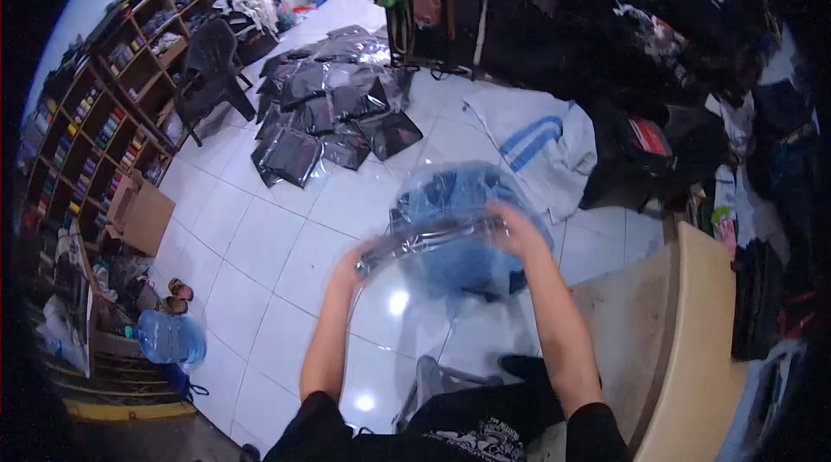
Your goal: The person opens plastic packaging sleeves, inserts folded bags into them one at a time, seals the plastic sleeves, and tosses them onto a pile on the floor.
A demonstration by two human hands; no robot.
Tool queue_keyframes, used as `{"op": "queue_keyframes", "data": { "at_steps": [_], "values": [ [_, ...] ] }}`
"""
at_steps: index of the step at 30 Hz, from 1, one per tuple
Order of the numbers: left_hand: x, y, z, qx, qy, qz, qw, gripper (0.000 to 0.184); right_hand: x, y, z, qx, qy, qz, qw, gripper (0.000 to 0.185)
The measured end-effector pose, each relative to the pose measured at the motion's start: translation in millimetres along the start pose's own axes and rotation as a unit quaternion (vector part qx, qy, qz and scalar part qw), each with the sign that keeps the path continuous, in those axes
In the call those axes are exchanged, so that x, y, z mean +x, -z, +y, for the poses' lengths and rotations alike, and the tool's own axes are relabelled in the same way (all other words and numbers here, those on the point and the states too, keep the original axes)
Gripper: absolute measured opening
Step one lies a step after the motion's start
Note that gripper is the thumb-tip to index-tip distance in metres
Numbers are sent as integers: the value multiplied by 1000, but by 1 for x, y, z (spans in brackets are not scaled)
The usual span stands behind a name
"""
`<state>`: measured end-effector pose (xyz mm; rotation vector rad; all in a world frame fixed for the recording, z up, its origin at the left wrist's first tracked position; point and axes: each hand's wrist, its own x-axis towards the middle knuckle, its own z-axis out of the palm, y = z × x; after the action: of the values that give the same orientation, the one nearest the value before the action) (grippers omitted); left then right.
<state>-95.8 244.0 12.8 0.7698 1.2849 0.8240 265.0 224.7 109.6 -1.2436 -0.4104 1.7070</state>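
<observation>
Tiled floor (221, 213), dark packets (333, 107), white sack (554, 148)

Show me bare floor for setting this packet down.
Bare floor lies between the cardboard box and the blue bag, and between the water jug and the left forearm. Crowded: the packet pile, and where the white sheet nears the bag.

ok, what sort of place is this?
Probably a small garment workshop or packing room: shelves of what look like coloured thread spools, and a floor pile of dark, flat packets in clear plastic.
</observation>
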Motion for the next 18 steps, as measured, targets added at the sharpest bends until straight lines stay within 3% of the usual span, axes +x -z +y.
{"op": "queue_keyframes", "data": {
  "at_steps": [1, 2, 4, 5, 6, 7, 8, 12, 14, 15, 18],
  "values": [
    [-2, -1, 81, -80, -16, 38, 996, 62, 22, -36, -51, 34, 35, -129, 990, 44],
    [-21, 0, 164, -200, -129, -73, 969, 99, 30, -74, -95, 102, 67, -102, 987, 58],
    [19, 68, 256, -441, -92, 16, 893, 122, -11, -131, -154, 90, 214, -50, 971, 64],
    [28, 92, 285, -470, -154, 42, 868, 119, -31, -141, -167, 95, 247, -75, 961, 64],
    [33, 99, 300, -435, -270, 95, 854, 114, -52, -141, -172, 98, 284, -95, 949, 65],
    [31, 108, 307, -361, -329, 127, 863, 107, -70, -136, -170, 99, 317, -112, 936, 65],
    [23, 104, 308, -368, -327, 115, 863, 104, -87, -125, -163, 86, 315, -123, 937, 65],
    [16, 86, 238, -379, -293, 124, 869, 96, -114, -47, -88, 41, 278, -66, 957, 53],
    [40, 90, 162, -352, -207, 91, 908, 88, -120, -13, -43, 32, 243, 1, 969, 49],
    [26, 59, 133, -296, -200, 121, 926, 83, -126, 2, -25, 30, 222, 31, 974, 47],
    [44, 14, -1, -223, -43, 71, 971, 70, -143, 39, 13, 25, 209, 81, 974, 48]
  ]
}}
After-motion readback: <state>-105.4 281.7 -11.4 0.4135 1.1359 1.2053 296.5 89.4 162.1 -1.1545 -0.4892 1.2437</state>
